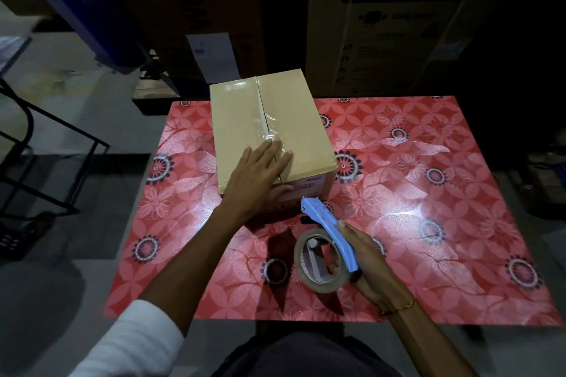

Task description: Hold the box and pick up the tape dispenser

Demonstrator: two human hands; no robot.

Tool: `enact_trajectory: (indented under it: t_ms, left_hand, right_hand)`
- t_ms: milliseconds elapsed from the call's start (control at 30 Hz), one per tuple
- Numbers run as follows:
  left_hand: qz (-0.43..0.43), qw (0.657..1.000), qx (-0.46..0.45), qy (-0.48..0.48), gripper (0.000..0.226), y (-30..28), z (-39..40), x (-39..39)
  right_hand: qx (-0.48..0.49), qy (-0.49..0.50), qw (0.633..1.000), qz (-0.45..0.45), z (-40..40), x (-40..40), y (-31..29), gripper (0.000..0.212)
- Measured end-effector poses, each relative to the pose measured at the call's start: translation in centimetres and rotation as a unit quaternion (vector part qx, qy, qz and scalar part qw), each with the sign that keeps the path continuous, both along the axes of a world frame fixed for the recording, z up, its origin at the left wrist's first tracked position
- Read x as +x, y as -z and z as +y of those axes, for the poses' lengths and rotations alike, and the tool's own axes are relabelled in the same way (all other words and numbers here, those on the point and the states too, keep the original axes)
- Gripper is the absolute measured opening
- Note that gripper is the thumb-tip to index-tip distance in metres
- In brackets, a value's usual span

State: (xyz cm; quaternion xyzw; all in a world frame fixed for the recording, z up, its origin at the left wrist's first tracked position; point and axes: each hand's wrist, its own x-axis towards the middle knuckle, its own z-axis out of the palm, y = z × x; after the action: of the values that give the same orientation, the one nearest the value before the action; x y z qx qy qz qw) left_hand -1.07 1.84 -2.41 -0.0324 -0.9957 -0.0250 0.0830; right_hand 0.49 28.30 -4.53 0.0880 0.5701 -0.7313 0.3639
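Left hand flat, fingers straight, pressing near end of box top seam; right hand near, fingers wrapped round blue tape gun, nose pointing far-left at box; box mid-table, long axis near-to-far; carton behind reads "WASHING MACH"; box label unreadable.

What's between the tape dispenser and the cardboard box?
Head view: nothing lies there, just a short strip of red floral tabletop. The tape dispenser in the right hand stops short of the cardboard box.
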Motion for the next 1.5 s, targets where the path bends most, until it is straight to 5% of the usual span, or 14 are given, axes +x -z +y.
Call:
enact_trajectory:
  t_ms: [333, 567, 733, 967, 1133, 1500]
  left_hand:
    - [-0.121, 0.989, -0.074, -0.048, 0.121, -0.8, -2.6, 2.0]
    - [-0.036, 0.999, -0.012, -0.033, 0.086, -0.1, -1.5, 1.8]
    - [-0.012, 1.000, 0.014, -0.013, 0.076, -0.1, 0.1, 0.6]
    - [0.003, 1.000, 0.006, -0.005, 0.066, 0.1, -0.1, 0.5]
    - [0.004, 0.997, 0.073, 0.030, 0.058, 0.1, -1.5, 0.9]
    - [0.063, 0.995, 0.069, -0.036, 0.048, -0.3, -0.4, 2.5]
  right_hand:
    - [-0.020, 0.005, 1.000, -0.005, 0.3, 0.1, -0.4, 0.029]
    - [-0.051, -0.004, 0.999, -0.016, -0.2, 0.3, -0.3, 0.073]
    - [-0.053, 0.023, 0.998, -0.018, -1.0, 0.1, -0.5, 0.041]
    - [-0.057, 0.002, 0.998, -0.005, -1.5, 0.0, -1.0, 0.032]
    - [-0.061, 0.011, 0.998, -0.012, -1.5, 0.0, -1.3, 0.036]
    - [-0.081, 0.012, 0.995, -0.055, -1.8, -0.2, -1.3, 0.041]
